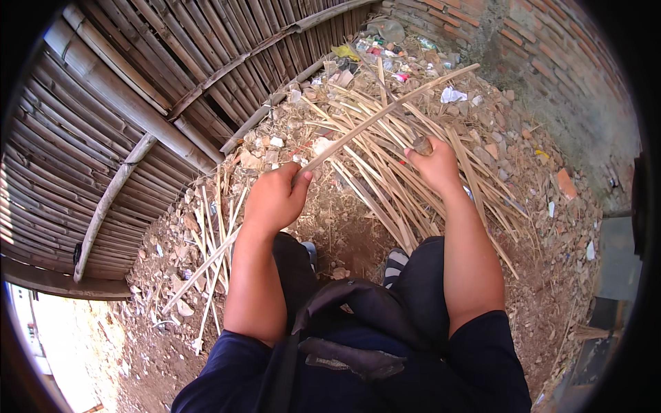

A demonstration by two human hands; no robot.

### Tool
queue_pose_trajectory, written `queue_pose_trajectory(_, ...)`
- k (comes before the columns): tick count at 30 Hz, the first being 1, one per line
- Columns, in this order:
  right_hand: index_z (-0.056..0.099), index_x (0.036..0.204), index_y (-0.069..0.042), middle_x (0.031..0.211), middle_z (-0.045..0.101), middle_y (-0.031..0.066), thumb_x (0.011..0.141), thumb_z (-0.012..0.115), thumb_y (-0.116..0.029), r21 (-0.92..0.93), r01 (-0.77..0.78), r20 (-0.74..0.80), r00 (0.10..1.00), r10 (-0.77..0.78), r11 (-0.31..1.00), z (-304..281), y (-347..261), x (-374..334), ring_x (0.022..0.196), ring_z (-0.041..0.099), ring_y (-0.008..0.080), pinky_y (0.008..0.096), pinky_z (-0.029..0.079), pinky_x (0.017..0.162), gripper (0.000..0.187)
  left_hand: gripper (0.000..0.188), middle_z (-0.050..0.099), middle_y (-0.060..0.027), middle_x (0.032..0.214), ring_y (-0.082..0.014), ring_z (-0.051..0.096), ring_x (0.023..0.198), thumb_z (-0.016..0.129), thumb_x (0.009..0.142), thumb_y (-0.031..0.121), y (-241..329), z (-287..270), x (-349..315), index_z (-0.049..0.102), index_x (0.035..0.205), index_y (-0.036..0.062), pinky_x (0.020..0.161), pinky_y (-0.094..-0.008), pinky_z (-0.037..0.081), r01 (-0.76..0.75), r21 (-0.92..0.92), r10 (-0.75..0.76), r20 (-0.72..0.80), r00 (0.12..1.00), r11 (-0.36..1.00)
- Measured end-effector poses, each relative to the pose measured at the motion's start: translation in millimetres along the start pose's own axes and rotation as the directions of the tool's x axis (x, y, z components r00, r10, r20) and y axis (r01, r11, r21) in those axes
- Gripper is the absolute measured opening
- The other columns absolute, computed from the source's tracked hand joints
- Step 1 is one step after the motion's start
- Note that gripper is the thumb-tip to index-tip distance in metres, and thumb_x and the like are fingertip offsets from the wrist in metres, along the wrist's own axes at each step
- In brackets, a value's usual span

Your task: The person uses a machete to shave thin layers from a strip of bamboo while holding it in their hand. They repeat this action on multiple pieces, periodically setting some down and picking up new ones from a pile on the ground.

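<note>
At the centre of the frame, a long pale bamboo strip (385, 113) slants up toward the upper right, gripped by the left hand (275, 199). The fingers curl around it and the thumb presses along it, probably because so long a piece would tip or twist under a looser grip. What seems to be its other end shows past the forearm at the lower left, though the arm hides the join; holding it partway along likely shares the weight between both sides.

Right of centre, the right hand (437, 165) is closed around a short, thick wooden handle (422, 145), thumb laid near its end, which would give firm control. Whatever extends from the handle is too thin and obscured to tell.

Under both hands, a loose pile of strips (396, 186) fans across the rubble, apparently within easy reach, while a smaller bunch (212, 248) lies left of the left forearm, perhaps to stay separate. The knees stand apart at the lower centre, leaving room for the arms between the slatted bamboo wall (227, 41) at upper left and the brick wall (551, 89) at upper right.
</note>
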State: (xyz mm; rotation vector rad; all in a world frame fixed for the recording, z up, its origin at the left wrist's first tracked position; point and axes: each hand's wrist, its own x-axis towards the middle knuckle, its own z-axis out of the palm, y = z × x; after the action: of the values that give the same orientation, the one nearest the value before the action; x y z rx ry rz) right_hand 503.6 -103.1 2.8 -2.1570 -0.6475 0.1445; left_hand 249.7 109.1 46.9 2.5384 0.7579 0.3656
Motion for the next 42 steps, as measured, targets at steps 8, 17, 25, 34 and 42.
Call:
queue_pose_trajectory(8,0.071,0.106,0.000,0.087,0.073,0.0066,0.087,0.085,-0.041,0.264,0.032,0.251,0.963,-0.101,0.964,4,-40,-35,0.074,0.065,0.0181,0.0371,0.053,0.071,0.047,0.021,0.069,-0.0196,0.077,-0.0367,0.069,0.073,0.068,0.096,0.022,-13,-14,-56,0.068,0.100,0.0015,0.068,-0.0446,0.052,-0.092,-0.116,0.081,-0.095,0.992,0.989)
queue_pose_trajectory(17,0.069,0.102,-0.003,0.073,0.061,-0.0023,0.091,0.082,-0.026,0.681,-0.117,0.371,0.906,-0.202,0.723,25,-75,-72,0.054,0.051,0.0055,0.0251,0.041,0.051,0.029,0.018,0.071,-0.0212,0.088,-0.0369,0.070,0.079,0.070,0.093,0.015,-23,-22,-135,0.067,0.103,0.0006,0.071,-0.0439,0.054,-0.093,-0.090,0.077,-0.172,0.982,0.992)
queue_pose_trajectory(25,0.065,0.097,-0.003,0.080,0.066,0.0015,0.089,0.083,-0.021,0.654,-0.080,0.302,0.939,-0.164,0.752,14,-69,-79,0.057,0.053,0.0077,0.0264,0.045,0.052,0.027,0.030,0.069,-0.0187,0.093,-0.0386,0.069,0.080,0.072,0.091,0.017,-65,-32,-212,0.063,0.117,0.0053,0.069,-0.0468,0.055,-0.012,-0.001,0.012,-0.181,0.983,1.000)
queue_pose_trajectory(34,0.065,0.092,-0.001,0.073,0.061,0.0014,0.086,0.084,-0.025,0.676,-0.076,0.165,0.985,-0.051,0.733,2,-45,-66,0.053,0.054,0.0102,0.0275,0.043,0.050,0.031,0.026,0.070,-0.0216,0.077,-0.0436,0.068,0.071,0.070,0.095,0.027,-143,-30,-322,0.068,0.094,0.0012,0.065,-0.0496,0.053,0.183,0.152,-0.156,-0.170,0.973,0.971)
queue_pose_trajectory(42,0.071,0.108,-0.003,0.092,0.072,0.0113,0.085,0.083,-0.033,0.321,0.182,-0.087,0.983,-0.163,0.929,-1,-42,-80,0.084,0.069,0.0243,0.0373,0.054,0.077,0.040,0.040,0.058,-0.0209,0.062,-0.0432,0.060,0.058,0.059,0.105,0.030,-122,-6,-335,0.056,0.077,0.0017,0.055,-0.0497,0.045,0.181,0.056,-0.172,-0.137,0.975,0.982)
